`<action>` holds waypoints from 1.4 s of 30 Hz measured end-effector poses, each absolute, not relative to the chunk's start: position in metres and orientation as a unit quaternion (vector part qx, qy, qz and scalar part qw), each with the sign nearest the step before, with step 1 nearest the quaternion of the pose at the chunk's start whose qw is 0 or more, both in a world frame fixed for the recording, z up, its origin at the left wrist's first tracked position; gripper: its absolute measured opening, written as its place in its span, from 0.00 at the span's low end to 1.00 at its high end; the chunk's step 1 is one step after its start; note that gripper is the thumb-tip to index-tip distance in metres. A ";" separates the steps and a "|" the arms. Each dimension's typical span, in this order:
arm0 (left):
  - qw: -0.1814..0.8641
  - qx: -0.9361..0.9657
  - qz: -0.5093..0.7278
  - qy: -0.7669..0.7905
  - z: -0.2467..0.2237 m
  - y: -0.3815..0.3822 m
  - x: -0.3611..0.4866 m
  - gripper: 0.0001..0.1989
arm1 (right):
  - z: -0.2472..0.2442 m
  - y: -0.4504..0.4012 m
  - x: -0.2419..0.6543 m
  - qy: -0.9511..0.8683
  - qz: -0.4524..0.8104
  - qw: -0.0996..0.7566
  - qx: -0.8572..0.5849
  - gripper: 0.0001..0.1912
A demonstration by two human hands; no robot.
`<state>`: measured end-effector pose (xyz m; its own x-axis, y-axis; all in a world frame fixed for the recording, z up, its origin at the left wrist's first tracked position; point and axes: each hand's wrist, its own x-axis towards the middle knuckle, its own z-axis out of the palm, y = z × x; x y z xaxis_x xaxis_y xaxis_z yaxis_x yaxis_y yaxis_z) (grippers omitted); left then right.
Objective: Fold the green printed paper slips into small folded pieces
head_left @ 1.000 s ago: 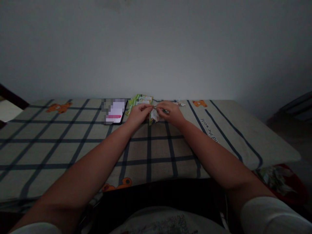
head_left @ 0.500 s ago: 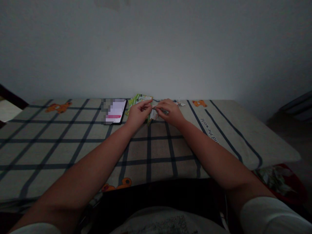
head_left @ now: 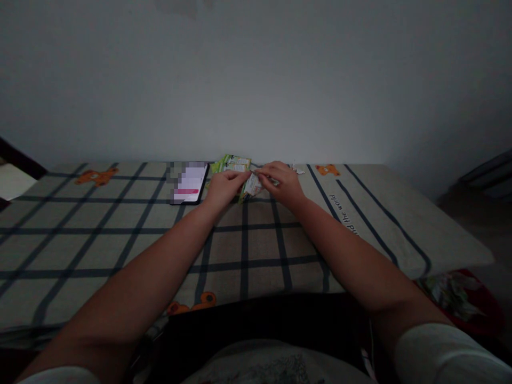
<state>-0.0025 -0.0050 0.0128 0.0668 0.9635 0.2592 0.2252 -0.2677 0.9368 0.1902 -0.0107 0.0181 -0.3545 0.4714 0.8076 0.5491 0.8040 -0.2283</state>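
Between my hands is a small white-and-green printed packet (head_left: 252, 186), tilted above the far part of the table. My left hand (head_left: 227, 185) pinches its upper edge between thumb and fingers. On the other side my right hand (head_left: 282, 182) pinches the same edge, its fingertips close to those of the left. Just behind the left hand lie several green-and-yellow packets (head_left: 236, 161), overlapping and partly hidden by it. Beyond the right hand sits a small crumpled white scrap (head_left: 298, 169).
A phone (head_left: 190, 184) with a lit screen lies left of my hands. The checked cloth (head_left: 264, 242) with orange bears covers the table, which meets a grey wall (head_left: 256, 85). Below the right edge stands a red container (head_left: 480, 298) with crumpled wrappers inside.
The packet has turned slightly, so more of its printed face shows. My left fingers have closed down a little, and both hands remain in nearly the same place.
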 end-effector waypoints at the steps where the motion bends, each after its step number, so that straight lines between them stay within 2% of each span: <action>1: 0.375 0.625 0.495 0.473 0.013 -0.006 -0.002 0.22 | 0.018 -0.011 0.190 -0.824 -0.039 0.472 -0.310 0.12; 14: 0.285 0.688 0.503 0.439 0.025 -0.022 0.002 0.11 | 0.019 -0.013 0.187 -0.834 -0.021 0.447 -0.322 0.09; 32: 0.156 0.775 0.442 0.424 0.024 -0.025 0.001 0.11 | 0.018 -0.013 0.184 -0.819 -0.016 0.446 -0.362 0.05; 42: 0.142 0.776 0.444 0.425 0.023 -0.025 0.002 0.12 | 0.018 -0.010 0.182 -0.792 0.037 0.469 -0.389 0.05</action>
<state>0.0019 -0.0252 0.0233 0.2448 0.7861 0.5675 0.5336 -0.5979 0.5981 0.1820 -0.0103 0.0178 -0.2571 0.6515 0.7137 0.5814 0.6942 -0.4243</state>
